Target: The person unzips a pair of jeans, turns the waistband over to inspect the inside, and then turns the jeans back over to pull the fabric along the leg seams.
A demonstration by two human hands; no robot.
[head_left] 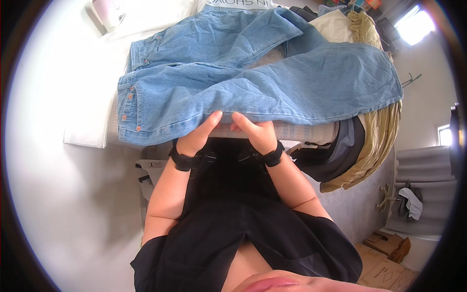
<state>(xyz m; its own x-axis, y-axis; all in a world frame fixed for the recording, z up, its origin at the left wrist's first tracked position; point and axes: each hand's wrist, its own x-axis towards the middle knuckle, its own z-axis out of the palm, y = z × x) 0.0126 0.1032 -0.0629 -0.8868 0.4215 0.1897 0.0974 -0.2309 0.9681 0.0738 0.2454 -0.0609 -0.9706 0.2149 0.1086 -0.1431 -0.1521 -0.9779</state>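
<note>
A pair of light blue jeans (301,82) lies spread on its side, waistband and copper-coloured buttons at the left, one leg reaching far to the right. Its other leg lies behind, bent and partly covered. At the near edge of the front leg, my left hand (197,137) holds the denim, thumb on top and fingers hidden underneath. Close beside it my right hand (260,135) grips the same edge, its thumb pointing at the left one and its fingers mostly out of sight. Black bands circle both wrists.
Under the jeans is a padded, checked surface (311,132). Dark and olive garments (377,141) hang off its right end. A white sheet (87,127) covers the left side, with a pinkish cup-like object (106,13) behind. Cardboard boxes (382,267) stand at the lower right.
</note>
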